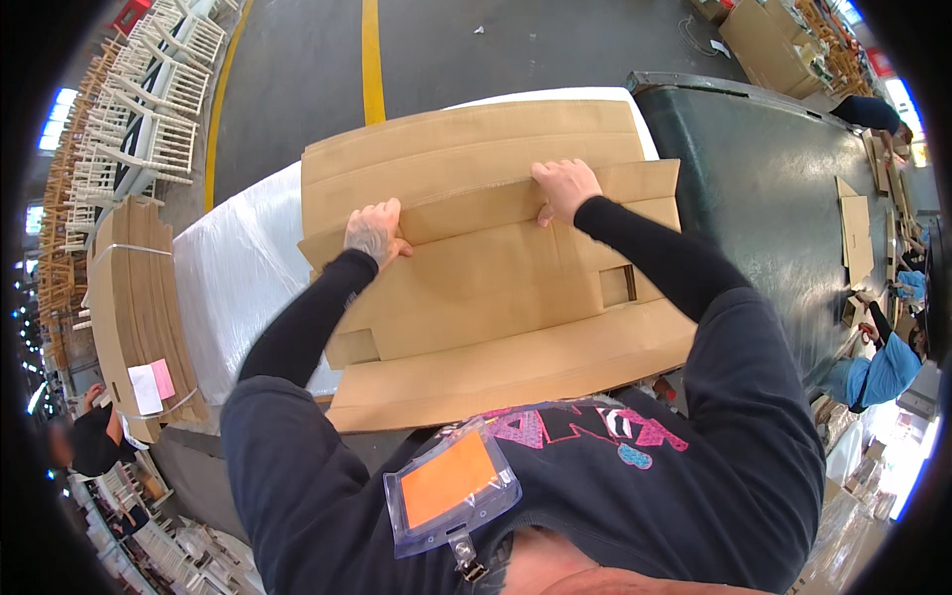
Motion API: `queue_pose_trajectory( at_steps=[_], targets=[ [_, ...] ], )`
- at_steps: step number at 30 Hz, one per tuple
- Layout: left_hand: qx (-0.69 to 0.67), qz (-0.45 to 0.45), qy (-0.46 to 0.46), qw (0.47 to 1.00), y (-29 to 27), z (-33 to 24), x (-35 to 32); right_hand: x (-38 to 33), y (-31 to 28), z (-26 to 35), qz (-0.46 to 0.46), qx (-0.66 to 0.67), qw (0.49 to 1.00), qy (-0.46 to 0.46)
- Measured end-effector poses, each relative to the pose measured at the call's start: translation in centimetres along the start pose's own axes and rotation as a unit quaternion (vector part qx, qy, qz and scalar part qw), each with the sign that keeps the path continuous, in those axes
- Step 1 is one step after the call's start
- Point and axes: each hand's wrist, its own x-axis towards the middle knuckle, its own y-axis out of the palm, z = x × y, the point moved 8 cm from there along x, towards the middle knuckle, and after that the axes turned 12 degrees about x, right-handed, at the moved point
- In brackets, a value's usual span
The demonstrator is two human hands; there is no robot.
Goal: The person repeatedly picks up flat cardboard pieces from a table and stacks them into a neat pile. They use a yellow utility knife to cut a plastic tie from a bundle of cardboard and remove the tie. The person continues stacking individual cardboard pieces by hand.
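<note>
A brown cardboard sheet [486,288] with creased flaps and cut-outs lies in front of me. Its long far flap [476,210] stands partly raised. My left hand [378,234] is closed over that flap toward its left end, fingers over the top and thumb on the near side. Farther right along the same flap, my right hand [565,190] grips the edge in the same way. Another flat piece of cardboard [466,134] lies beneath, reaching beyond the flap. The near flap [516,367] spreads toward my body.
A plastic-wrapped white stack [238,268] lies under the cardboard. Strapped cardboard sheets [134,297] stand at the left, beside rows of white chairs [159,109]. A dark green table [744,188] adjoins on the right. Co-workers [878,367] are at the far right and lower left.
</note>
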Motion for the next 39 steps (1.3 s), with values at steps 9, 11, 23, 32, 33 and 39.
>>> queue_pose_trajectory(
  at_steps=[9,11,23,32,33,39],
  targets=[
    [-0.018,0.001,0.014,1.0,-2.0,-2.0,0.9,-3.3,-0.3,0.5,-0.129,0.002,0.99,-0.06],
    [-0.027,0.072,0.043,0.996,-1.9,-3.6,3.4,-3.1,-0.7,0.7,-0.145,0.003,0.988,-0.055],
    [0.002,0.044,0.071,0.997,-7.5,-5.3,12.7,-4.0,8.3,17.4,0.028,0.113,0.845,-0.522],
    [-0.037,0.053,0.047,0.997,-5.0,-4.9,13.1,-2.9,9.9,17.7,0.042,0.105,0.834,-0.541],
    [-0.018,0.062,0.038,0.997,-5.4,-5.6,12.4,-2.9,10.0,17.5,0.051,0.101,0.833,-0.541],
    [-0.032,-0.232,-0.004,0.972,-11.5,-10.3,-2.0,-3.1,13.6,15.9,0.134,0.16,0.857,-0.472]
  ],
)
